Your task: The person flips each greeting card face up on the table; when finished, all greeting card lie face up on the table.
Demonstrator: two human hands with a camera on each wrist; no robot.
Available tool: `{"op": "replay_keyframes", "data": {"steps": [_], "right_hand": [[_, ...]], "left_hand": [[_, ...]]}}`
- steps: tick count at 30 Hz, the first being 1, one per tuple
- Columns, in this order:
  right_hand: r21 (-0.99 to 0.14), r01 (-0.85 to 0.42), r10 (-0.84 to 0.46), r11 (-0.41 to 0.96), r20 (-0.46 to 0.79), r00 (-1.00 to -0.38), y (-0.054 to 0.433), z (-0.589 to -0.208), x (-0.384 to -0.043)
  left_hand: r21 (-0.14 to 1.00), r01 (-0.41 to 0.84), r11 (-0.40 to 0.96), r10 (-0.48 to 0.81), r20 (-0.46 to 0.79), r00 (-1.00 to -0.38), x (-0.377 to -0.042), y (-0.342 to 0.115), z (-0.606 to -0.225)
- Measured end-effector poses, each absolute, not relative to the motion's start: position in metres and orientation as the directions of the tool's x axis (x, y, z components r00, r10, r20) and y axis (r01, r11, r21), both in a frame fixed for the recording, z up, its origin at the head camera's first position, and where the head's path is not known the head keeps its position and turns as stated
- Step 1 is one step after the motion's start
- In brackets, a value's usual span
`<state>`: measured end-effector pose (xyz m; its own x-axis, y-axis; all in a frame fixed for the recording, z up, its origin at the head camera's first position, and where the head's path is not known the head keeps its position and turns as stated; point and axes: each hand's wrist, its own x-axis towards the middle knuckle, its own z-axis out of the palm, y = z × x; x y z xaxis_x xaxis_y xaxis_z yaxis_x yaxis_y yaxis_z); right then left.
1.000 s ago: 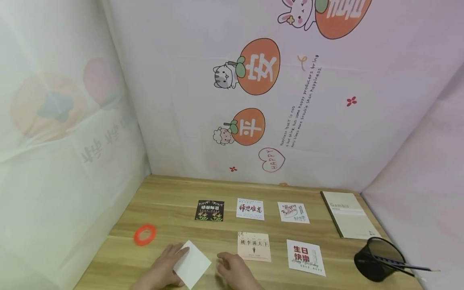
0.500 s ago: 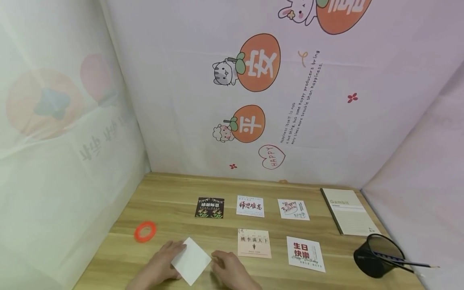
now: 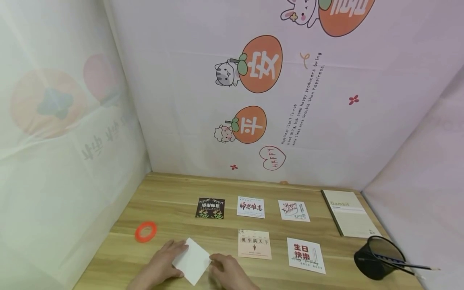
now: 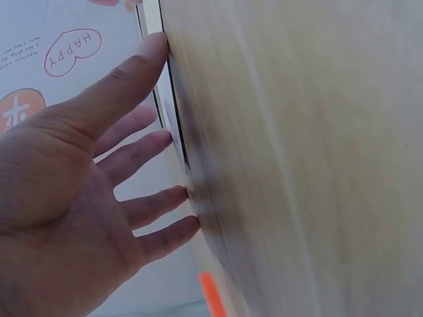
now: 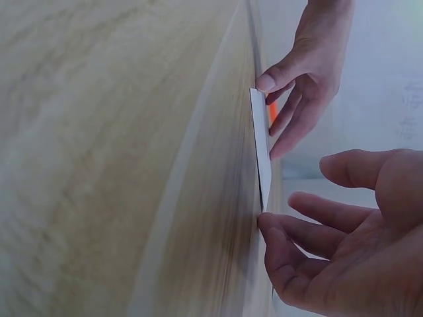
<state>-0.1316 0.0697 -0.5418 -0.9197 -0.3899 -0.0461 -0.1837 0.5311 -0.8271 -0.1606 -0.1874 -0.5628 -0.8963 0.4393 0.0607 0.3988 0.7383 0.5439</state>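
A plain white square card (image 3: 192,262) lies close over the wooden table, turned with its corners pointing like a diamond. My left hand (image 3: 164,261) rests at its left side; in the left wrist view the thumb lies against the card edge (image 4: 166,99) and the other fingers stretch to the tabletop. From the right, my right hand (image 3: 228,270) meets the card's right corner. The right wrist view has its fingertips (image 5: 266,221) at the end of the card, fingers bent and the thumb apart from them.
A roll of red tape (image 3: 139,235) lies left of the hands. Several printed cards, including a black one (image 3: 210,208) and a pink one (image 3: 254,251), lie in two rows. At right are a notebook (image 3: 349,221) and a black mesh pen cup (image 3: 366,262) tipped over with pencils.
My right hand has moved left to the card's right corner. The left hand stays by the card with its fingers slightly shifted. The other things keep their places.
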Motion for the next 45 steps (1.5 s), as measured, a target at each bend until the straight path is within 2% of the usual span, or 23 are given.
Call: {"op": "replay_keyframes", "data": {"steps": [9,17,31,36,42,45], "right_hand": [[-0.871,-0.168,-0.402,0.463,-0.037,-0.915,0.070,-0.545,-0.134],[-0.878,-0.151,-0.359,0.454,-0.025,-0.933,0.070,-0.548,-0.135],[-0.944,-0.095,-0.279,0.317,0.003,-0.960,0.066,-0.556,-0.146],[-0.968,-0.035,-0.266,0.249,-0.034,-0.963,0.066,-0.559,-0.151],[-0.990,0.112,-0.280,0.089,-0.133,-0.951,0.067,-0.561,-0.149],[-0.988,0.148,-0.285,0.054,-0.157,-0.946,0.067,-0.562,-0.149]], "left_hand": [[0.532,0.369,0.762,0.426,0.017,-0.905,-0.162,-0.183,-0.561],[0.551,0.348,0.758,0.421,-0.007,-0.907,-0.161,-0.182,-0.564],[0.576,0.370,0.729,0.433,0.031,-0.901,-0.159,-0.179,-0.566],[0.601,0.363,0.712,0.435,0.028,-0.900,-0.156,-0.178,-0.564],[0.599,0.371,0.710,0.438,0.036,-0.898,-0.154,-0.177,-0.563],[0.592,0.375,0.713,0.438,0.041,-0.898,-0.155,-0.177,-0.563]]}}
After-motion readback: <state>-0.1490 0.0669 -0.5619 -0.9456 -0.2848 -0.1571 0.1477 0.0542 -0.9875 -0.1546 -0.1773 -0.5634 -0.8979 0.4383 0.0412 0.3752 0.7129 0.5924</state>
